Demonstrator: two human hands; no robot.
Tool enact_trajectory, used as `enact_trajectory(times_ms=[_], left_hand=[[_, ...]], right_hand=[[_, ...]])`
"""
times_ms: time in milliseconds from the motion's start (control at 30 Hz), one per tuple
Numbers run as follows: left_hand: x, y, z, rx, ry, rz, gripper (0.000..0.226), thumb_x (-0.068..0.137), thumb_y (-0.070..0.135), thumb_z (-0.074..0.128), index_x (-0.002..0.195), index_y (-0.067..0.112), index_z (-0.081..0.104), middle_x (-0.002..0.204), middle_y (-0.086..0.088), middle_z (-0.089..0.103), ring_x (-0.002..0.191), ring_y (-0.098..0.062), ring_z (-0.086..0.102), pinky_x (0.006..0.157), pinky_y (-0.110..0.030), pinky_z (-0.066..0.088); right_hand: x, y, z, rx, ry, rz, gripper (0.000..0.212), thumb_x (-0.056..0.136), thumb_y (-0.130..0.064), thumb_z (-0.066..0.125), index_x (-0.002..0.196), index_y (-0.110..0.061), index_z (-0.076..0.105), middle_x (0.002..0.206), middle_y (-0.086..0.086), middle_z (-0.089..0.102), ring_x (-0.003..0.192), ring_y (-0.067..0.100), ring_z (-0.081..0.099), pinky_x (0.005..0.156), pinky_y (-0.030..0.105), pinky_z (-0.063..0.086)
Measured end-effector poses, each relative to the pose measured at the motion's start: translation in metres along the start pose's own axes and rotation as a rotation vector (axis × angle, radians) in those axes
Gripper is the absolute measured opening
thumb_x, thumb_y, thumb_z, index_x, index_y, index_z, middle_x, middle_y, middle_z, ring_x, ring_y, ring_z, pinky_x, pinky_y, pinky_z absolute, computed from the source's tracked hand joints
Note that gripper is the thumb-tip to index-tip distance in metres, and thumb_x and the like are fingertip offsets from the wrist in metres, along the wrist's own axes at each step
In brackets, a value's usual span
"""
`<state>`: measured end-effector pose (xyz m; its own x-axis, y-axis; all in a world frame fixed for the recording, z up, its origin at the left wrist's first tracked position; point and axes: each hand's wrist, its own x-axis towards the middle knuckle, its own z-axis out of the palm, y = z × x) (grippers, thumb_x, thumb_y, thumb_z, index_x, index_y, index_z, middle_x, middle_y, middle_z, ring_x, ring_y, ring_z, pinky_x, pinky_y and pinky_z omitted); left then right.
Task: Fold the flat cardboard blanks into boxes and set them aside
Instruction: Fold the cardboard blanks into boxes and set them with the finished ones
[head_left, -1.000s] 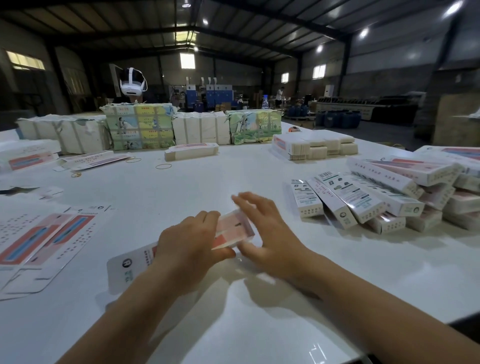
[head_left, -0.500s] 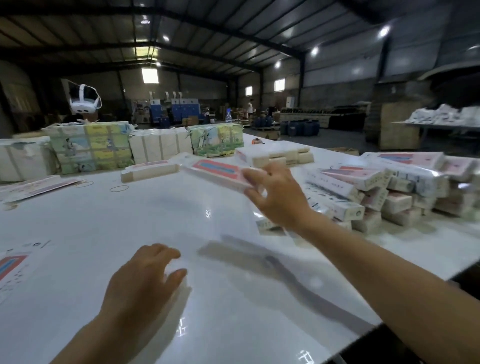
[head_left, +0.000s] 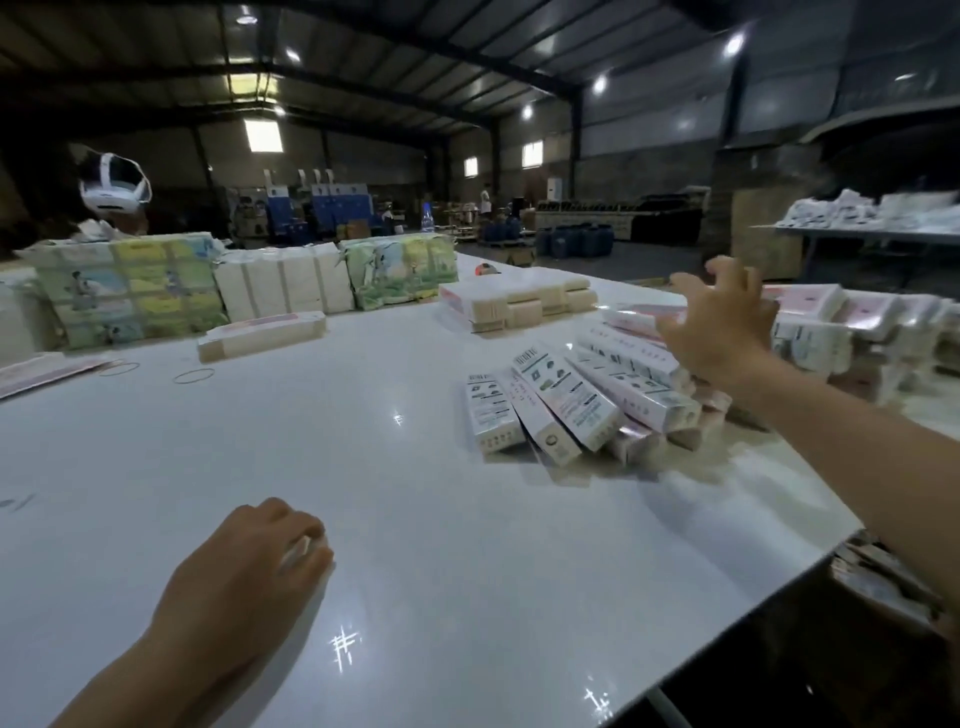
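My right hand (head_left: 722, 325) hovers with fingers spread over the pile of folded boxes (head_left: 571, 400) at the right side of the white table (head_left: 363, 493). A folded pink and white box (head_left: 641, 313) lies on top of the pile just left of that hand's palm; the hand does not grip it. My left hand (head_left: 244, 571) rests on the bare table near me, fingers loosely curled, holding nothing. More folded boxes (head_left: 857, 322) are heaped behind my right hand. One edge of flat blanks (head_left: 31, 371) shows at the far left.
A stack of banded blanks (head_left: 514, 301) and a single bundle (head_left: 260, 335) lie mid-table. Wrapped packs (head_left: 124, 286) line the far edge. Two rubber bands (head_left: 193, 375) lie at left. The table's right edge (head_left: 779, 566) drops off near my right forearm.
My right hand carried the folded box right to the pile and let go of it, fingers now spread. My left hand stayed on the table. My view turned right.
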<state>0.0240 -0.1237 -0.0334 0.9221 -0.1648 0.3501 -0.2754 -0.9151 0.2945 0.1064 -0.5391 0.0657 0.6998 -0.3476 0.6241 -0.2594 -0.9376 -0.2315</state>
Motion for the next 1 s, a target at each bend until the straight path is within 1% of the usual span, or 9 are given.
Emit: enact_trajectory(times_ms=[100, 200, 267, 433, 500, 667, 733, 867, 1000], left_hand=[[-0.001, -0.001, 0.001, 0.011, 0.016, 0.004, 0.007, 0.091, 0.034, 0.055, 0.091, 0.037, 0.061, 0.094, 0.018, 0.052, 0.095, -0.006, 0.045, 0.081, -0.027, 0.042], [-0.002, -0.006, 0.004, -0.007, 0.036, 0.018, 0.007, 0.091, 0.031, 0.056, 0.094, 0.034, 0.062, 0.095, 0.019, 0.052, 0.096, -0.006, 0.047, 0.079, -0.024, 0.041], [-0.003, -0.009, 0.004, -0.012, 0.044, 0.029, 0.009, 0.091, 0.03, 0.055, 0.095, 0.031, 0.064, 0.098, 0.018, 0.054, 0.097, -0.007, 0.048, 0.081, -0.023, 0.041], [-0.001, -0.012, 0.003, -0.014, 0.017, 0.014, 0.019, 0.092, 0.033, 0.049, 0.101, 0.027, 0.065, 0.105, 0.014, 0.057, 0.1, -0.007, 0.047, 0.084, -0.03, 0.045], [0.0, -0.01, 0.005, -0.002, 0.01, 0.002, 0.02, 0.092, 0.035, 0.049, 0.104, 0.028, 0.064, 0.106, 0.014, 0.056, 0.102, -0.007, 0.046, 0.085, -0.029, 0.044], [0.002, -0.004, 0.007, 0.095, -0.045, 0.0, 0.026, 0.093, 0.034, 0.046, 0.109, 0.025, 0.063, 0.109, 0.007, 0.055, 0.105, -0.013, 0.046, 0.082, -0.027, 0.042], [0.004, -0.006, 0.001, 0.032, -0.115, -0.038, 0.028, 0.092, 0.036, 0.048, 0.113, 0.025, 0.063, 0.113, 0.005, 0.056, 0.107, -0.014, 0.046, 0.084, -0.029, 0.043], [0.018, -0.028, -0.039, -0.123, -0.228, -0.17, 0.024, 0.09, 0.038, 0.054, 0.105, 0.024, 0.065, 0.111, 0.006, 0.062, 0.099, -0.015, 0.056, 0.085, -0.034, 0.048], [0.022, -0.098, -0.097, 0.17, -0.183, -0.3, 0.025, 0.09, 0.038, 0.052, 0.103, 0.019, 0.064, 0.108, 0.003, 0.061, 0.096, -0.019, 0.055, 0.079, -0.033, 0.047]], right_hand=[[-0.027, -0.073, -0.013, 0.218, 0.113, -0.346, 0.036, 0.089, -0.022, 0.055, 0.124, -0.015, 0.061, 0.13, 0.012, 0.05, 0.117, 0.03, 0.042, 0.096, 0.046, 0.034], [-0.076, -0.149, -0.014, 0.411, -0.014, -0.627, 0.029, 0.09, -0.024, 0.053, 0.116, -0.018, 0.066, 0.123, 0.006, 0.059, 0.113, 0.024, 0.05, 0.097, 0.047, 0.037], [-0.111, -0.185, 0.001, 0.436, -0.134, -0.725, 0.029, 0.092, -0.026, 0.052, 0.117, -0.02, 0.066, 0.127, 0.004, 0.057, 0.115, 0.025, 0.049, 0.096, 0.044, 0.038], [-0.173, -0.213, 0.053, 0.333, -0.494, -0.757, 0.031, 0.097, -0.028, 0.041, 0.118, -0.021, 0.063, 0.127, 0.001, 0.053, 0.118, 0.025, 0.044, 0.096, 0.038, 0.036], [-0.178, -0.211, 0.062, 0.348, -0.554, -0.748, 0.032, 0.097, -0.028, 0.039, 0.119, -0.023, 0.062, 0.128, 0.0, 0.053, 0.118, 0.024, 0.044, 0.096, 0.036, 0.036], [-0.177, -0.206, 0.068, 0.383, -0.533, -0.744, 0.032, 0.099, -0.031, 0.038, 0.122, -0.031, 0.061, 0.131, -0.008, 0.053, 0.118, 0.016, 0.044, 0.097, 0.031, 0.036], [-0.177, -0.206, 0.068, 0.387, -0.528, -0.752, 0.031, 0.098, -0.032, 0.04, 0.121, -0.032, 0.061, 0.129, -0.01, 0.054, 0.117, 0.014, 0.045, 0.096, 0.03, 0.037], [-0.177, -0.206, 0.065, 0.451, -0.537, -0.735, 0.027, 0.096, -0.028, 0.048, 0.116, -0.028, 0.066, 0.124, -0.012, 0.057, 0.114, 0.013, 0.047, 0.091, 0.028, 0.037], [-0.18, -0.207, 0.068, 0.498, -0.526, -0.697, 0.02, 0.09, -0.02, 0.059, 0.105, -0.022, 0.072, 0.111, -0.007, 0.064, 0.106, 0.019, 0.053, 0.082, 0.03, 0.036]])
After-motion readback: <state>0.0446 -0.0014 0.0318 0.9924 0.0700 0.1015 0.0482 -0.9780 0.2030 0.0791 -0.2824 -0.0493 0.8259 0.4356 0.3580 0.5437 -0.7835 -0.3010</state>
